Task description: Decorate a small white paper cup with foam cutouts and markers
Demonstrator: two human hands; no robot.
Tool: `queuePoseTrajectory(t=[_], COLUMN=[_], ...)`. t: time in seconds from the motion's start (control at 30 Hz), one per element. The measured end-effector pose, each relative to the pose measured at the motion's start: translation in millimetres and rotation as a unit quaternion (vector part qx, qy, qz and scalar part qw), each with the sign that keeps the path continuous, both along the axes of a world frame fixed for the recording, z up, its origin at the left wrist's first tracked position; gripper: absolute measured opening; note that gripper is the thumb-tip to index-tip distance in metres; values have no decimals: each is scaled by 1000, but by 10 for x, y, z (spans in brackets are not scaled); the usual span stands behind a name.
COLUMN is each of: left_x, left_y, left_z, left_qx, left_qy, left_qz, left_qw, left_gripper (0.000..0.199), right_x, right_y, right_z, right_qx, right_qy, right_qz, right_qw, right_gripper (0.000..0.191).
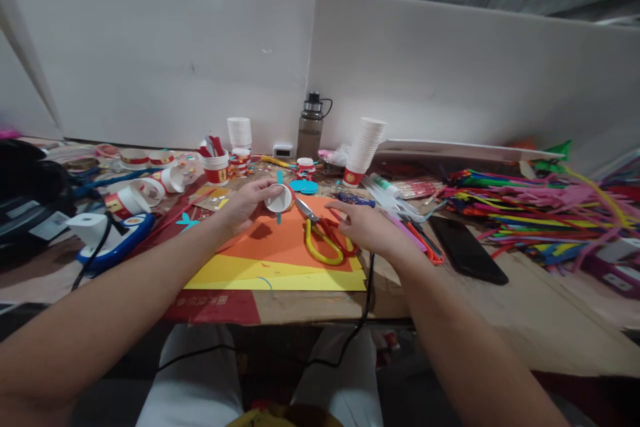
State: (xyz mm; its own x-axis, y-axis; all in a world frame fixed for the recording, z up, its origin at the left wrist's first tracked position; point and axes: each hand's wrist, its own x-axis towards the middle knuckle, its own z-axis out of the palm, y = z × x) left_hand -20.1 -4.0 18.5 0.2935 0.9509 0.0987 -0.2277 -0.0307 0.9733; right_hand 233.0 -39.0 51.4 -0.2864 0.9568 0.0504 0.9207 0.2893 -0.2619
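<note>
My left hand (pixel 255 203) pinches the rim of a short cut-down paper cup (pixel 280 199), held tilted above an orange paper sheet (pixel 290 243). Narrow blue-green strips stick out from the cup at top and bottom. Scissors (pixel 325 243) with a yellow handle loop lie on the sheet, blades pointing toward the cup. Close over the scissors' right side, my right hand (pixel 365 223) has its index finger stretched out and nothing visible in its grasp. Its lower fingers are partly hidden. Blue paper discs (pixel 303 187) lie behind the cup.
Behind are a water bottle (pixel 311 130), a leaning stack of paper cups (pixel 366 150) and a cup of red-handled tools (pixel 215 167). A phone (pixel 467 250) and colourful pipe cleaners (pixel 530 213) lie right. A blue-based glue gun stand (pixel 115 240) and cut cups (pixel 127 200) are left.
</note>
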Motion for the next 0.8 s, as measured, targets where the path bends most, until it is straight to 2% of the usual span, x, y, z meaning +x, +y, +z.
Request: queuePoseTrajectory(t=[0.1,0.2,0.27,0.37,0.43,0.47,0.53,0.6,0.7,0.8], left_x=[13,25,32,44,54,58,69,78,92,107], left_y=[8,17,19,8,-11,-24,-54,-81,-109,-121], left_z=[-38,-74,-85,-71,-42,-24,13,41,52,35], left_qx=[-14,-31,-38,-46,-54,-57,-61,-64,-59,-38], left_qy=[-23,-48,-64,-88,-97,-100,-103,-112,-131,-128], left_qz=[-3,-19,-24,-17,-9,-8,-8,-15,-33,-42], left_qw=[1000,998,997,995,994,993,993,992,989,990], left_gripper=[23,21,20,19,19,18,17,16,14,20], right_x=[-39,-78,-93,-104,-119,-135,-192,-275,-410,-516], right_y=[21,48,44,7,-22,-34,-52,-62,-54,-7], right_z=[-15,-18,7,54,65,62,49,44,84,144], right_qx=[-17,-29,-71,-162,-202,-207,-177,-103,21,118], right_qy=[108,245,359,510,559,570,577,565,519,499], right_qz=[28,13,12,66,112,129,153,158,145,110], right_qw=[994,969,931,842,796,784,783,803,842,851], right_gripper=[36,27,23,19,21,23,28,33,31,24])
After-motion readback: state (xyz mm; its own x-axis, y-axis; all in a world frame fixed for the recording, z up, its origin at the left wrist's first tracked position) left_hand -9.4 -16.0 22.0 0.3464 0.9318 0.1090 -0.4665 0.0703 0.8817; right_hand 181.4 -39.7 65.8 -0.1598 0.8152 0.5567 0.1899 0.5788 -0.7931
